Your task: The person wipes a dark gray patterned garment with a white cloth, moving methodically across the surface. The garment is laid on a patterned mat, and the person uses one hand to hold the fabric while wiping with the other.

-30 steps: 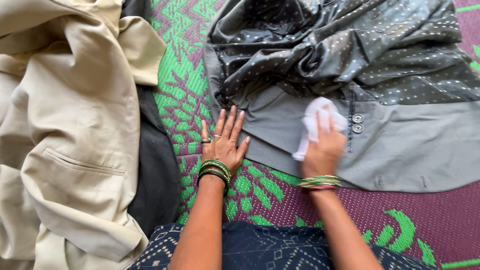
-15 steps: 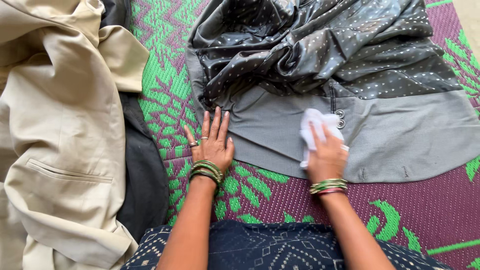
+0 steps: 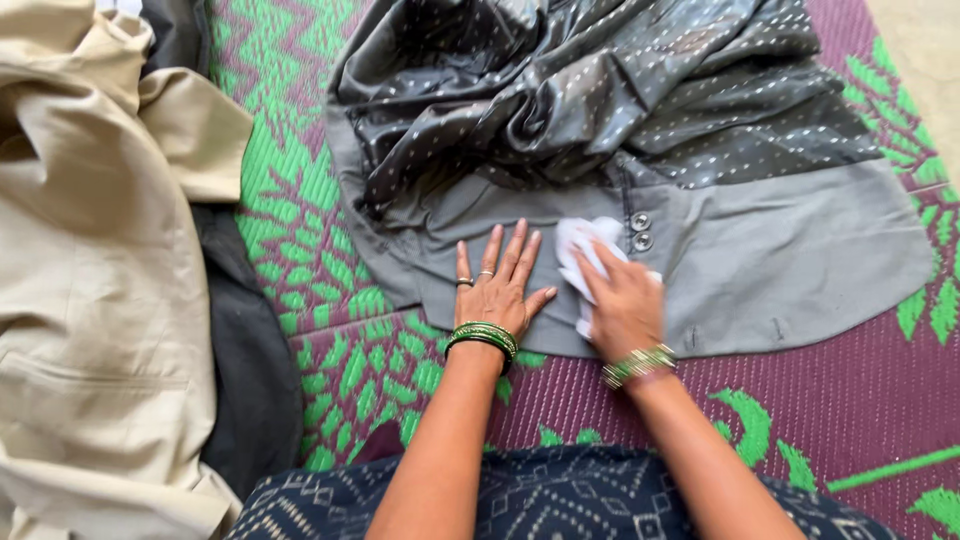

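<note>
Wiping step: right hand (image 3: 625, 310) clenched on white cloth (image 3: 582, 240) at jacket's (image 3: 780, 250) 6 o'clock hem; left hand (image 3: 500, 290) flat, released, pinning fabric. Next stroke probably needs steady pressure.

You have a grey woven jacket (image 3: 780, 250) spread flat on the purple-and-green patterned plastic mat (image 3: 850, 400), its hem running close to the mat's near edge and its body reaching toward the far edge. Its shiny dark grey lining with small pale dots (image 3: 600, 90) is turned outward and lies bunched in deep folds over the far half. Two small round grey buttons (image 3: 640, 231) sit one above the other near the middle of the flat panel. Just beside those buttons, on the side toward the mat's left edge, a crumpled white cloth (image 3: 580, 240) lies pressed against the grey fabric.
</note>
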